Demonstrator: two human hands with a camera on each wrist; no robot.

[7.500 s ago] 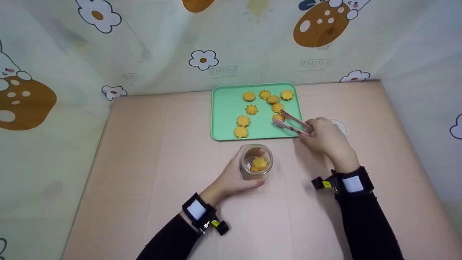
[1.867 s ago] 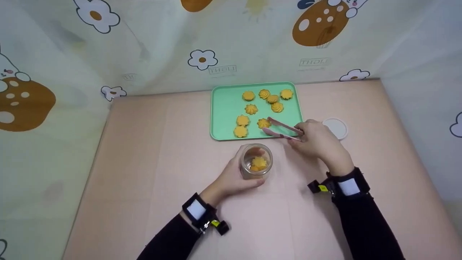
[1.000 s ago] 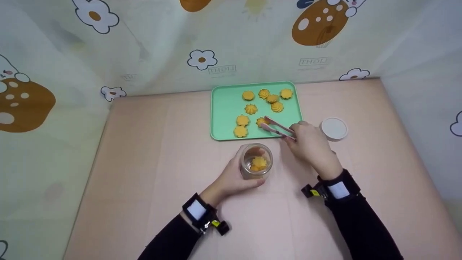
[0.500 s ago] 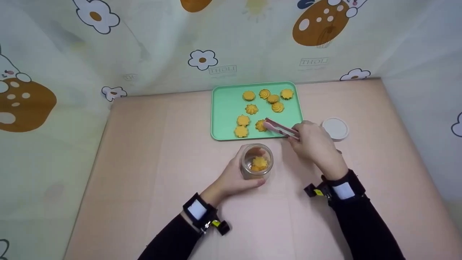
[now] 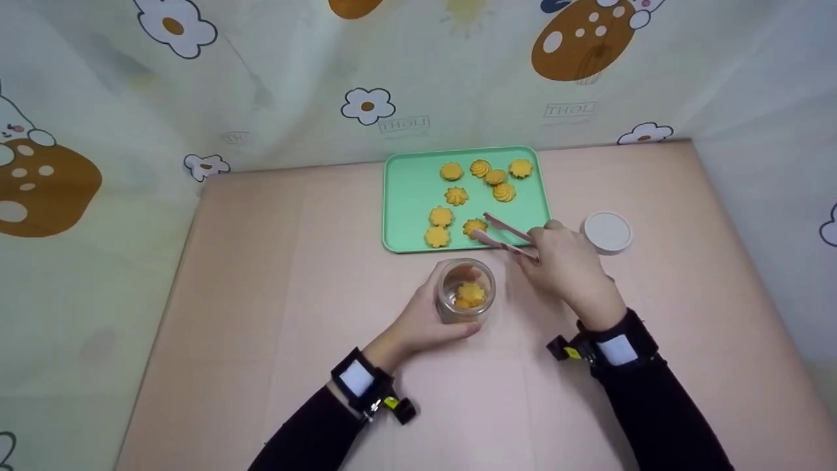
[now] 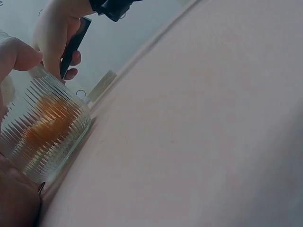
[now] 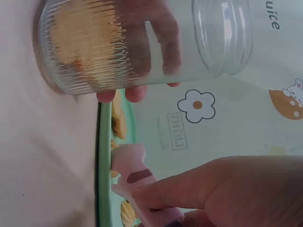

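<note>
Head view: the left hand (image 5: 425, 322) curls round a glass jar (image 5: 450, 299) from eight o'clock, thumb at six, presumably to steady it upright, mouth up; yellow cookies (image 5: 470, 292) lie at its bottom. The right hand (image 5: 569, 268), at the jar's two-to-three o'clock, pinches pink tongs (image 5: 500, 244) between thumb and fingers, their parted tips reaching toward ten o'clock, seemingly spread to span a ridged cookie (image 5: 472, 226); whether both touch it I cannot tell. That cookie lies on the green tray (image 5: 402, 196), at the jar's twelve o'clock, likely for a short reach. A white lid (image 5: 607, 232) lies at two o'clock, apparently kept aside.
</note>
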